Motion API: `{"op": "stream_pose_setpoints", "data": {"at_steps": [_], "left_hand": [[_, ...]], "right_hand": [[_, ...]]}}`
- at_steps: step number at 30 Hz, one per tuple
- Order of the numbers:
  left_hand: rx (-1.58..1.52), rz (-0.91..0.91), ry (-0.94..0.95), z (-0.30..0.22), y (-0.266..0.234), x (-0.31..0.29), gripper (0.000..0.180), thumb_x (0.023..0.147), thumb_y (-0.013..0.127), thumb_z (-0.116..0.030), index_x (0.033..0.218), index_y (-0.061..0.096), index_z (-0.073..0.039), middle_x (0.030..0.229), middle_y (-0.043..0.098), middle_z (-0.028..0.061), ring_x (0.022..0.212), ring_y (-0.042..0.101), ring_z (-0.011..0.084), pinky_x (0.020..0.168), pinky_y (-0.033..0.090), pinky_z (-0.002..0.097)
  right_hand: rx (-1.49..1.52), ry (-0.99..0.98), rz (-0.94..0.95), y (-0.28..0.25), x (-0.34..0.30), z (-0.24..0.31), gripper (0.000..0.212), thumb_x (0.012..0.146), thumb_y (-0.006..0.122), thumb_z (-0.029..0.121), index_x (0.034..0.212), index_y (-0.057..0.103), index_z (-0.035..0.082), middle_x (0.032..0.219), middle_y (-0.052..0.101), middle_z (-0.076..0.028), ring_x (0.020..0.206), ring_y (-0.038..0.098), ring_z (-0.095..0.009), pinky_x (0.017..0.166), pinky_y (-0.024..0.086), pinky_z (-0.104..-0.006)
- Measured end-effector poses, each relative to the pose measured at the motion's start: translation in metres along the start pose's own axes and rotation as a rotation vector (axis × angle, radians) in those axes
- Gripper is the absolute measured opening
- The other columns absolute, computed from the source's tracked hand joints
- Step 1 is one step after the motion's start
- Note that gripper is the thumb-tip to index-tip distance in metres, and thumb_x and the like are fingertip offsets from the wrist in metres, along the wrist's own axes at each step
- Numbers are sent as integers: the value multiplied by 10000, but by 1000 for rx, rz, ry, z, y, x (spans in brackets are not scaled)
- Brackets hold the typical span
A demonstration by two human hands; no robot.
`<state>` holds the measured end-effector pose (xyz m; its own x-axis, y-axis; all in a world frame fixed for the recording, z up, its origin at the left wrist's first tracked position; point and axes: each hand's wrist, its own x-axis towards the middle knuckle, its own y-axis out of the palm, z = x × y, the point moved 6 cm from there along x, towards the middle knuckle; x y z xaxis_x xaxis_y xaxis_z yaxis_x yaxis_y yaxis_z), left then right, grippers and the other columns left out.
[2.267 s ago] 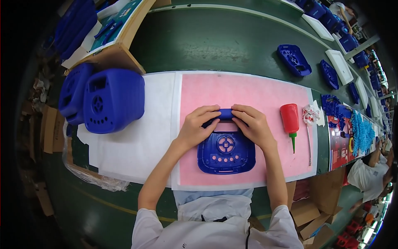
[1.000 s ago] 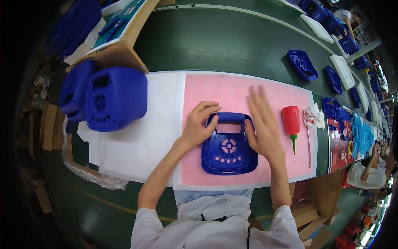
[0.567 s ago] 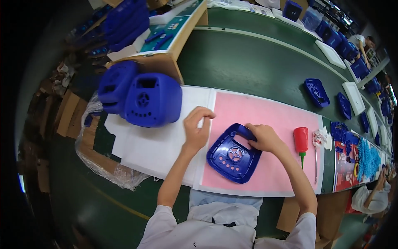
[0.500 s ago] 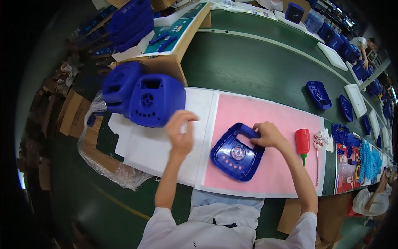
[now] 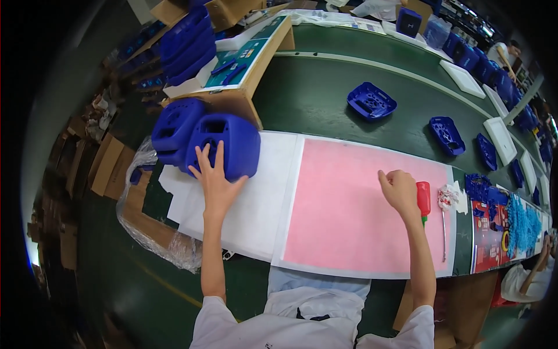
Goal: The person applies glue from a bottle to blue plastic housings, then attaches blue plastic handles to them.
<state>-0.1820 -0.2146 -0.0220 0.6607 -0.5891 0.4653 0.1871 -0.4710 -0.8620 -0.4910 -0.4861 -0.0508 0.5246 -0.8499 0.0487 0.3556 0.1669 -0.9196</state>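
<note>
With fingers spread, my left hand [image 5: 217, 183] reaches over the front of a blue plastic housing [image 5: 244, 139] at the left end of the table; the fingertips are at its round grille. Another blue housing [image 5: 176, 129] stands close against it on the left. My right hand [image 5: 399, 191] hovers over the pink sheet [image 5: 337, 215], its fingers curled in and nothing visible in them. Right beside it, partly hidden by the wrist, lies a red squeeze bottle [image 5: 424, 196] with a green tip. A shallow blue plastic shell [image 5: 372, 101] lies on the green belt beyond the sheet.
More blue shells [image 5: 447, 136] and white panels [image 5: 462, 79] lie along the green belt [image 5: 314, 81]. A thin rod [image 5: 444, 232] with a white-and-red wad lies right of the bottle. Light-blue strands [image 5: 519, 227] are farther right. A wooden-edged stand [image 5: 261, 64] rises behind the housings.
The blue shell has left my right hand and the pink sheet and now lies on the green belt. My left hand has moved left onto the housing, fingers spreading.
</note>
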Motion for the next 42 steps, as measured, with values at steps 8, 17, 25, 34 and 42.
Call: {"op": "stream_pose_setpoints", "data": {"at_steps": [8,17,25,34,42], "left_hand": [[-274,-180,48,34,3,4,811,651,866,-208,1380,522,-119,1442,483,125,1330,442,319,1134,209,572],[-357,-549,115,-25,-66,-38,836,644,856,-54,1383,467,-3,1444,469,158,1317,446,336,1110,323,477],[-1894,222,-118,-99,19,-83,766,878,706,-399,1413,363,29,1358,499,138,1225,498,230,1026,415,390],[-1923,823,-780,-143,114,-178,492,1023,449,-321,1396,381,-7,1299,524,126,1099,563,217,923,477,376],[-785,587,-14,-132,98,-94,487,866,648,-174,1270,494,51,1100,576,165,704,586,236,653,486,321]], "right_hand": [[45,125,-200,-49,-18,-97,411,890,583,345,793,714,-33,709,676,-212,674,667,-373,677,518,-433],[-327,135,-366,-27,-32,-135,563,761,708,479,1058,649,4,872,680,-178,768,663,-329,721,522,-421],[-147,335,36,-3,-26,-166,684,646,748,564,950,644,-40,831,685,-189,761,681,-318,679,526,-415],[1790,468,9,37,-19,-130,529,909,577,505,1129,549,25,840,648,-84,648,630,-177,542,499,-281],[1865,142,-233,85,-3,-93,588,952,543,496,1336,433,64,1251,588,-173,1090,622,-273,899,535,-372]]}}
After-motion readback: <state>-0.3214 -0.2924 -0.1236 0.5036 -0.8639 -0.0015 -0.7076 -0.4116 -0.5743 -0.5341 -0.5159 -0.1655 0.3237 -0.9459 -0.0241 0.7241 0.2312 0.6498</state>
